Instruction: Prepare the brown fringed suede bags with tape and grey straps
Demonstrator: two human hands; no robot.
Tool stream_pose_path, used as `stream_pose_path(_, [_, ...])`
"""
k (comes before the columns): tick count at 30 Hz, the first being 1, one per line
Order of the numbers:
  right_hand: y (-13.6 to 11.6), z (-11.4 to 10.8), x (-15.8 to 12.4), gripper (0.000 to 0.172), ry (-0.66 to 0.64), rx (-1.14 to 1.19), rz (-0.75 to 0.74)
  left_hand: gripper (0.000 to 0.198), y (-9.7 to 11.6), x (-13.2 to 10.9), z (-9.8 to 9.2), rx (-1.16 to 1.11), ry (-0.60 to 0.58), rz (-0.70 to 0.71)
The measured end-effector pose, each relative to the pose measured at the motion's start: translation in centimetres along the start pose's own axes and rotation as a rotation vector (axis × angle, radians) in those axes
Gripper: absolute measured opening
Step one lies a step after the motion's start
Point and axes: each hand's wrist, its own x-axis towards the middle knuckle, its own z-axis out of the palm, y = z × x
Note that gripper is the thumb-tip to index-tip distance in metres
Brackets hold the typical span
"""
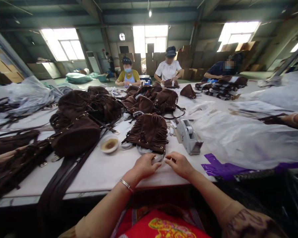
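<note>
At the near edge of the white table, my left hand point(145, 166) is closed on a pale grey strip point(158, 159), gripped between thumb and fingers. My right hand point(180, 165) is just to its right, thumb and fingertips drawn together; what they pinch, if anything, is too small to make out. Directly beyond both hands lies a dark brown fringed bag point(146, 132) with gold eyelets, its near edge by my left fingers. A grey tape dispenser point(190, 137) stands right of the bag. To the left sits a small white dish point(109, 144) of brownish liquid.
More brown bags are heaped at left point(75, 135) and centre point(151, 99). Dark straps point(62, 178) hang over the front edge. Plastic sheeting point(248, 135) and purple tape point(221, 167) cover the right side. Three people work across the table; other people's arms reach in at both sides.
</note>
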Motion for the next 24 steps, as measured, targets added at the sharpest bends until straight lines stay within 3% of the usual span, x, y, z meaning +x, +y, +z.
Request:
stream_pose_path(3, [-0.6, 1.2, 0.1, 0.013, 0.035, 0.015, 0.035, 0.051, -0.7, -1.2, -0.4, 0.085, -0.015, -0.072])
stream_pose_path(10, [-0.4, 3.2, 1.0, 0.01, 0.069, 0.032, 0.066, 0.023, -0.6, -2.2, 0.0, 0.22, -0.036, -0.112])
stream_pose_path(14, [0.5, 2.8, 1.0, 0.02, 0.148, -0.036, -0.004, 0.018, -0.1, -1.9, 0.2, 0.243, -0.048, -0.109])
stream_pose_path(18, [1.2, 1.7, 1.4, 0.016, 0.219, -0.005, 0.093, 0.019, 0.5, -1.6, 0.2, 0.232, -0.047, -0.109])
stream_pose_path(24, [0.7, 1.3, 0.8, 0.01, 0.071, 0.038, 0.08, 0.022, 0.7, -1.2, 0.8, 0.245, -0.018, -0.122])
